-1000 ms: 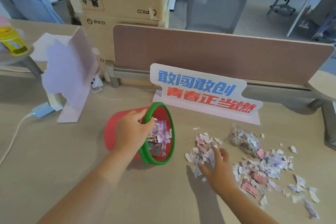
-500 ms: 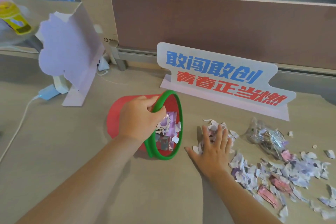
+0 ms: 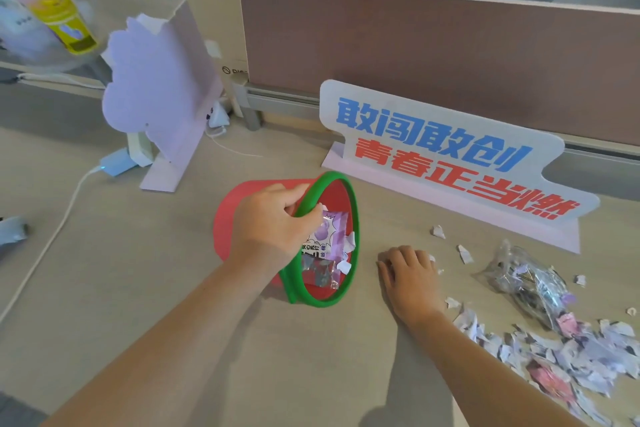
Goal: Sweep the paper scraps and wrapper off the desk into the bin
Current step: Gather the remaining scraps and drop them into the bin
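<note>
A small red bin (image 3: 239, 204) with a green rim lies tipped on its side on the desk, mouth facing right. My left hand (image 3: 270, 229) grips its upper rim. Inside lie a purple wrapper (image 3: 329, 236) and a few scraps. My right hand (image 3: 410, 277) rests palm down, fingers curled, just right of the bin's mouth, covering some scraps. A heap of torn paper scraps (image 3: 568, 357) spreads at the lower right. A crumpled clear wrapper (image 3: 526, 281) lies above that heap.
A standing sign with blue and red characters (image 3: 450, 156) is right behind the bin. A lilac card stand (image 3: 156, 97) and a white cable (image 3: 52, 236) are to the left. A brown divider panel (image 3: 450, 55) bounds the desk's back edge.
My right hand has slid left across the desk with scraps under it, up close to the bin's mouth. The view dipped and moved nearer. My left hand keeps hold of the rim.
</note>
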`<state>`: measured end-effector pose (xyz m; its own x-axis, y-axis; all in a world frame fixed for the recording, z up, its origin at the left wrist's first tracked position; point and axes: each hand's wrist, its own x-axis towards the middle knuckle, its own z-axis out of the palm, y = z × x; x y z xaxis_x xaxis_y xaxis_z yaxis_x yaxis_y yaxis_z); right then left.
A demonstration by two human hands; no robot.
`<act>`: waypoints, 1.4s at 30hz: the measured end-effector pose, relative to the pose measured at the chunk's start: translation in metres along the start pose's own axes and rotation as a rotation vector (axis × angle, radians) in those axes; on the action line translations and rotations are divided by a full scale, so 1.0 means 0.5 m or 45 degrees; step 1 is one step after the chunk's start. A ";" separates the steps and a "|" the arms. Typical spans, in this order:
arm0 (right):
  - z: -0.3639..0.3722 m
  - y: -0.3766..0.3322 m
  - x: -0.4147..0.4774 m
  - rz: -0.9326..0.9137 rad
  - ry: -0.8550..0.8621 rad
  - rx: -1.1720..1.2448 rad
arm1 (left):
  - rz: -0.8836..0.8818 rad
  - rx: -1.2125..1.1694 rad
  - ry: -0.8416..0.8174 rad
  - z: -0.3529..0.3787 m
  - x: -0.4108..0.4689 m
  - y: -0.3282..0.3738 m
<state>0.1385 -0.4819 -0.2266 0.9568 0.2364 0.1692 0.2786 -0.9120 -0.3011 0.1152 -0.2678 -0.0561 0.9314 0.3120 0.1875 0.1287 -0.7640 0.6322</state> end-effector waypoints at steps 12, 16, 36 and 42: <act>-0.043 -0.049 -0.108 0.232 -0.302 0.119 | -0.006 -0.090 -0.092 -0.036 -0.009 0.001; -0.114 -0.082 -0.063 0.798 -0.070 0.560 | -0.006 -0.258 -0.209 -0.052 0.001 0.004; -0.187 -0.352 0.024 0.698 -0.090 1.235 | 0.060 -0.422 -0.380 -0.071 0.015 -0.019; -0.203 -0.313 -0.034 0.606 -0.048 1.083 | 0.065 -0.415 -0.389 -0.067 0.012 -0.008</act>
<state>0.0699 -0.3771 -0.0869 0.9827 -0.0699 -0.1714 -0.1850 -0.3722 -0.9095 0.1088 -0.2441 -0.0322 0.9979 0.0602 0.0254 0.0113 -0.5413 0.8407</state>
